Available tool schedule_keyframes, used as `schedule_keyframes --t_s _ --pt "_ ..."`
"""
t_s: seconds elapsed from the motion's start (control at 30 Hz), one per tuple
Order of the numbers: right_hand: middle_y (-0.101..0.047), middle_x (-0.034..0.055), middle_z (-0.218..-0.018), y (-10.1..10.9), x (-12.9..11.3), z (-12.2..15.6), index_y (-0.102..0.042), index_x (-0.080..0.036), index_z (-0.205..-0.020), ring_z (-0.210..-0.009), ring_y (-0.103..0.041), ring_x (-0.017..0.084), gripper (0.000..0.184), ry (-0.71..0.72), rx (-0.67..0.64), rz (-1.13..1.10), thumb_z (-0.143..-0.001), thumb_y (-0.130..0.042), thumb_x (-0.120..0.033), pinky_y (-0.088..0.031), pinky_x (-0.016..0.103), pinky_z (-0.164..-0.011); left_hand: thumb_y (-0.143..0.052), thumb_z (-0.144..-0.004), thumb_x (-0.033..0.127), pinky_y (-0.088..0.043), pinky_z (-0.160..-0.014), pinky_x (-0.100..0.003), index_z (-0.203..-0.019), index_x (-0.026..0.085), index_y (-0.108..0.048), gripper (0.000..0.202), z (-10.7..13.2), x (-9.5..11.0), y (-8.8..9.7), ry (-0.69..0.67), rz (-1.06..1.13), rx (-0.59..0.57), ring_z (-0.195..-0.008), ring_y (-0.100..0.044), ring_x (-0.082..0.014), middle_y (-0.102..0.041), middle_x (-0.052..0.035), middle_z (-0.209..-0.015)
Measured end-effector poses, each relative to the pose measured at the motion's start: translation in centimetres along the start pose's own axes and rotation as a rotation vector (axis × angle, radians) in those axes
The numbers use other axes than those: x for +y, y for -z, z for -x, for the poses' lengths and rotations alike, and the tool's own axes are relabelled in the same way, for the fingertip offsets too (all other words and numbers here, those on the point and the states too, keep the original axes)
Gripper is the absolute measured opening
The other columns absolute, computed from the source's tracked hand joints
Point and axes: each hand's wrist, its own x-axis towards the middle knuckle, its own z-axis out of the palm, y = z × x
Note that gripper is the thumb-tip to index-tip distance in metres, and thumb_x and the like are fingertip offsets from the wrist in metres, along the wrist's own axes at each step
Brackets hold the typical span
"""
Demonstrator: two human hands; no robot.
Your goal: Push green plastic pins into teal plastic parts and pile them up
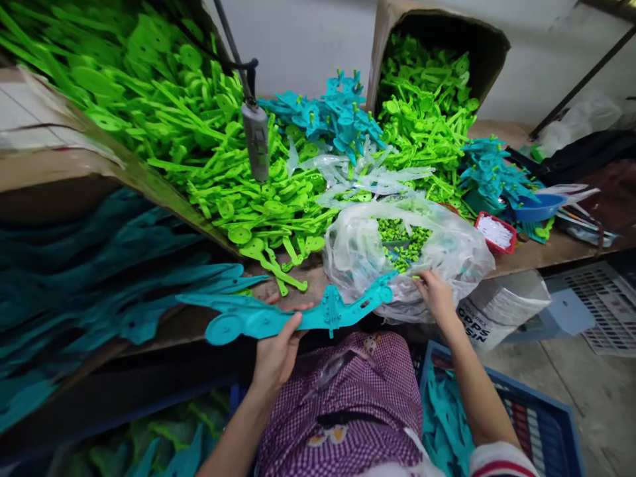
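My left hand point(278, 351) grips a long teal plastic part point(268, 321) from below, thumb on top. The part has round discs at its left end and a raised bracket in the middle, and lies level above my lap. My right hand point(436, 291) is at the front edge of a clear plastic bag point(355, 245), fingers pinched on a small green plastic piece point(416, 277). Inside the bag's mouth are many small green pieces point(407, 248) of the same kind. The right tip of the teal part is just left of my right fingertips.
Heaped green parts point(209, 146) spill from a box at the left, more from a cardboard box point(437, 20) at the back. A grey device point(256, 142) hangs in front. Teal parts point(342, 112), a red tray point(497, 232) of white pieces and a blue bowl point(539, 207) stand around the bag.
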Motion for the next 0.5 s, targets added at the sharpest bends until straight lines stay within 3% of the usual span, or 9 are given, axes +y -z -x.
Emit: schedule_keyframes --t_s 0.1,0.17,0.23,0.37,0.5 --pt "-0.064 0.0096 -0.110 -1.6 2.2 -1.8 -0.061 -0.018 -0.109 -0.094 -0.064 0.020 0.019 -0.091 -0.182 0.227 -0.098 -0.049 -0.028 -0.045 0.027 -0.080 -0.079 -0.075 0.032 -0.057 -0.088 -0.051 -0.119 0.027 -0.059 0.049 0.1 -0.3 -0.8 0.075 0.092 -0.012 -0.111 -0.066 -0.0299 -0.071 -0.0060 -0.112" --pt "-0.064 0.0103 -0.111 -2.2 2.3 -2.6 -0.061 -0.017 -0.109 -0.095 -0.064 0.020 0.022 -0.095 -0.239 0.306 -0.099 -0.048 -0.031 -0.044 0.026 -0.080 -0.068 -0.082 0.051 -0.056 -0.088 -0.052 -0.114 0.021 -0.063 0.045 -0.2 -0.1 -0.8 0.101 0.197 -0.018 -0.120 -0.060 -0.0340 -0.068 -0.0119 -0.120" --pt "-0.065 0.0107 -0.108 -2.4 1.9 -3.1 -0.061 -0.017 -0.107 -0.095 -0.065 0.020 0.026 -0.070 -0.267 0.351 -0.101 -0.043 -0.035 -0.043 0.027 -0.079 -0.060 -0.085 0.058 -0.055 -0.090 -0.051 -0.111 0.019 -0.066 0.047 -0.8 0.0 -0.3 0.064 0.256 0.039 -0.119 -0.060 -0.0328 -0.068 -0.0125 -0.120" --pt "-0.065 0.0133 -0.110 -2.4 1.7 -3.6 -0.060 -0.017 -0.111 -0.091 -0.067 0.021 0.023 -0.033 -0.303 0.443 -0.100 -0.048 -0.033 -0.043 0.027 -0.074 -0.073 -0.080 0.037 -0.055 -0.093 -0.041 -0.103 0.018 -0.068 0.030 -1.5 -0.4 1.3 -0.018 0.146 0.247 -0.097 -0.070 -0.0213 -0.073 -0.0056 -0.102" --pt "-0.069 0.0128 -0.100 -1.6 3.4 -4.3 -0.064 -0.016 -0.096 -0.088 -0.068 0.022 0.016 0.033 -0.322 0.355 -0.093 -0.057 -0.030 -0.044 0.028 -0.075 -0.081 -0.074 0.029 -0.056 -0.090 -0.038 -0.108 0.022 -0.066 0.038 -1.2 -0.4 1.7 -0.073 0.077 0.231 -0.094 -0.071 -0.0209 -0.071 -0.0059 -0.114"
